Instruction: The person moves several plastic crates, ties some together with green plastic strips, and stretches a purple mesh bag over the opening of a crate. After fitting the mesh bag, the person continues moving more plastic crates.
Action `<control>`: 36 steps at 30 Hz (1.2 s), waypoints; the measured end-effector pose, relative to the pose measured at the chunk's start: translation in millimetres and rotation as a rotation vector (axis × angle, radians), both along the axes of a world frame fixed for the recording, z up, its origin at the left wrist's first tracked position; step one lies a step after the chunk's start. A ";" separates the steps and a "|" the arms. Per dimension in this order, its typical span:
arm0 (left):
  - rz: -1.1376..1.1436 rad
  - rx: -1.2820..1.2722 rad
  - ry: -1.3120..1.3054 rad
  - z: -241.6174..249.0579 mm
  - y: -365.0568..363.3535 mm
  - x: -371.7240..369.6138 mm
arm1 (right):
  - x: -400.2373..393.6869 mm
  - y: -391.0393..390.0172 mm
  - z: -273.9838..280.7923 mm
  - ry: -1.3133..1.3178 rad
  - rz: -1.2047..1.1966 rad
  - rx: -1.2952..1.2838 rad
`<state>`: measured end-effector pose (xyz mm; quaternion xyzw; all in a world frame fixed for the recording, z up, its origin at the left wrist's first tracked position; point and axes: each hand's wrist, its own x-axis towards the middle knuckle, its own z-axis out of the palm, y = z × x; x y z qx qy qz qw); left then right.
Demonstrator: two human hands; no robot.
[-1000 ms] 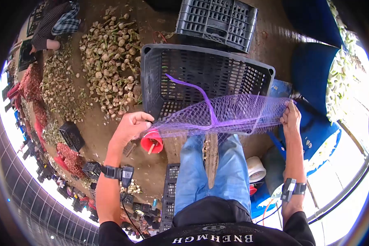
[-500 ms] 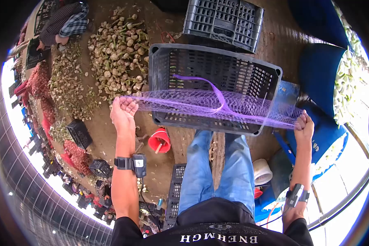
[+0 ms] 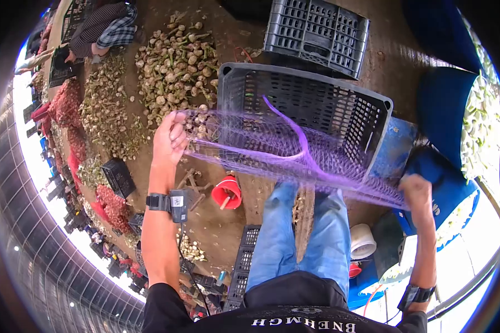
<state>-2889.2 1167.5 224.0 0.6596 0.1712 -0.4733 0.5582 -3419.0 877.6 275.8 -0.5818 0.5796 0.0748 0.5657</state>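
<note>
A purple mesh bag (image 3: 250, 155) is stretched between my two hands, over the near part of an empty black plastic crate (image 3: 305, 73). My left hand (image 3: 170, 137) is closed on the bag's left end, where the mesh spreads into an upper and a lower strand. At the right end my right hand (image 3: 417, 194), blurred by motion, is closed on the gathered mesh. A purple strap rises from the middle of the bag across the crate.
Behind the crate is a grey crate (image 3: 316, 33). Garlic heaps (image 3: 178, 69) lie on the left, with a crouching person (image 3: 100, 30) beyond. A red bucket (image 3: 226, 192) stands near my legs. Blue chairs (image 3: 447, 111) are on the right.
The mesh has opened wider at its left end and slants lower at the right. My right hand has moved down towards me, and my left hand has risen slightly. The view has shifted.
</note>
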 end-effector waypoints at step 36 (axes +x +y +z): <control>-0.373 0.372 -0.037 -101.6 -42.2 55.4 | -32.9 -69.0 -202.1 0.083 -0.799 0.640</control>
